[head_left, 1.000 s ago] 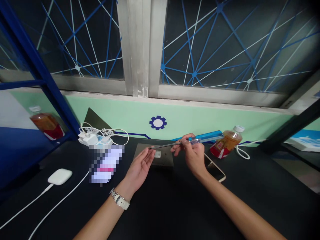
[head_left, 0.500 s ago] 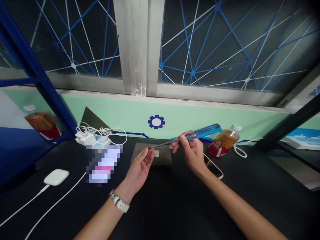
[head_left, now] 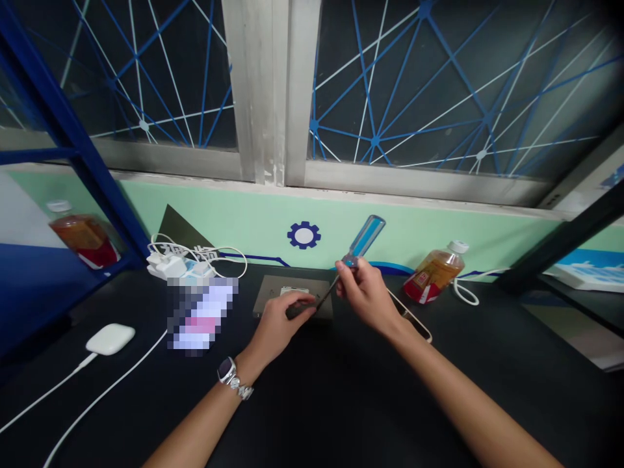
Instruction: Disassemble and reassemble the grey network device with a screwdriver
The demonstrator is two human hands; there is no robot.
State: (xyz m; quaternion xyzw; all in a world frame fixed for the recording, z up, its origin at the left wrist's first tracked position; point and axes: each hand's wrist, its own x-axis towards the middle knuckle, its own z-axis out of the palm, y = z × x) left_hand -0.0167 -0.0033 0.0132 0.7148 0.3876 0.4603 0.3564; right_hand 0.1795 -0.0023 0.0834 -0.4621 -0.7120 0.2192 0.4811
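Observation:
My right hand [head_left: 364, 294] is closed round the lower end of the blue clear handle of a screwdriver [head_left: 366, 237], which tilts with its handle up to the right. Its thin dark shaft slants down left to the front right part of a flat grey-brown box [head_left: 263, 300] on the black table. My left hand [head_left: 280, 323] is curved over the front of this box, thumb and fingertips close to the screwdriver's tip. What lies between those fingers, if anything, is too dark to tell. A small pale label shows on the box, partly behind my left hand.
On the left of the black table [head_left: 312, 416] lie a white case [head_left: 110, 339] on a cable, a pixelated phone-like object [head_left: 207, 315] and a power strip [head_left: 170, 268] with cables. To the right are a drink bottle [head_left: 433, 273] and a phone [head_left: 416, 324]. Windows stand behind.
The screwdriver has swung from nearly level to steep, its tip now lower and further right. My left hand has let go of the tip area, turned palm down and come over the box.

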